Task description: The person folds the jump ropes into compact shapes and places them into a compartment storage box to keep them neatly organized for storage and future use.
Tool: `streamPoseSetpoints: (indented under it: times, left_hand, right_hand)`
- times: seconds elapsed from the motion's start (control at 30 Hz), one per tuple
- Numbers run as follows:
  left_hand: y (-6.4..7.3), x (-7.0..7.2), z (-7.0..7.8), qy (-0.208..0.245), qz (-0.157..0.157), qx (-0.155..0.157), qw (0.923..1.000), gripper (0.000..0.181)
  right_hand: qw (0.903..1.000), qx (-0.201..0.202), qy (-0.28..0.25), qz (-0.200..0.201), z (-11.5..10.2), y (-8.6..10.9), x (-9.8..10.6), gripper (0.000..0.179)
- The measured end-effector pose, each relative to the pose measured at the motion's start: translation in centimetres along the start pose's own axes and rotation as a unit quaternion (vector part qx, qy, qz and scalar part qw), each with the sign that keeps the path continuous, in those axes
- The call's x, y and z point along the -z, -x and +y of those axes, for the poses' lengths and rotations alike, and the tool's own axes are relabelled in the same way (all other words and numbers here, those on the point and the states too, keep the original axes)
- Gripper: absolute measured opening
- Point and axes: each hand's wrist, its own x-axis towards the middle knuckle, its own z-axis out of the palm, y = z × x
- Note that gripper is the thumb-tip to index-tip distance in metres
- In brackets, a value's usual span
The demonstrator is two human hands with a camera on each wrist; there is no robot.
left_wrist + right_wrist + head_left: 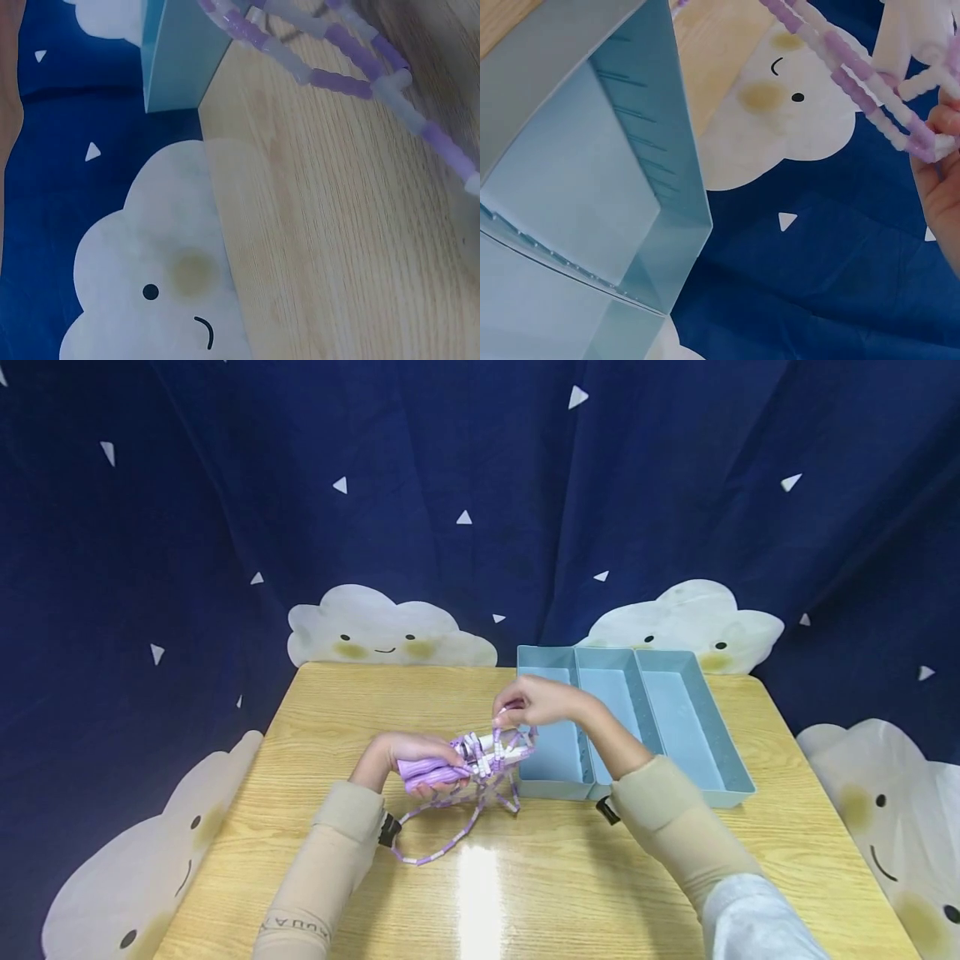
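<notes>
Gripping purple handles with curled fingers of the left hand; pinching the beaded rope between fingers of the right hand. Held over the bench, near three blue trays.

Rope — beaded, ridged plastic, faintly glossy; handles — smooth plastic with a sheen. Bins: smooth, matt plastic. Table: grained wood finish, glossy in places. Curtain: creased, matt cloth. Sleeves: matt cloth.

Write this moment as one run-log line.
left hand: grips purple handles | right hand: pinches purple-white beaded rope | nearby: blue rectangular trays
</notes>
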Motion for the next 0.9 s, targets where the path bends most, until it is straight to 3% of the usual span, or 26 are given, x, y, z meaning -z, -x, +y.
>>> streamPoseSetpoints:
  times: [0.37, 0.53, 0.73, 0.9]
  left_hand:
    - [-0.5, -0.6, 0.3, -0.006, -0.042, 0.000, 0.9991, 0.027]
    - [-0.7, -0.9, 0.5, 0.001, -0.067, -0.013, 0.9976, 0.026]
    - [-0.7, -1.1, 0.7, 0.003, -0.076, -0.020, 0.9969, 0.027]
    - [-0.6, -1.4, 1.0, 0.003, -0.090, -0.028, 0.9956, 0.026]
  right_hand:
    - [0.9973, -0.024, -0.066, -0.022, 0.6, -0.6, -0.2, 0.010]
    - [0.9958, -0.015, -0.087, -0.026, 1.0, -1.0, -0.6, 0.009]
    - [0.9925, -0.007, -0.119, -0.028, 1.6, -1.2, -1.1, 0.010]
    - [0.9879, 0.005, -0.152, -0.030, 2.2, -1.3, -1.5, 0.024]
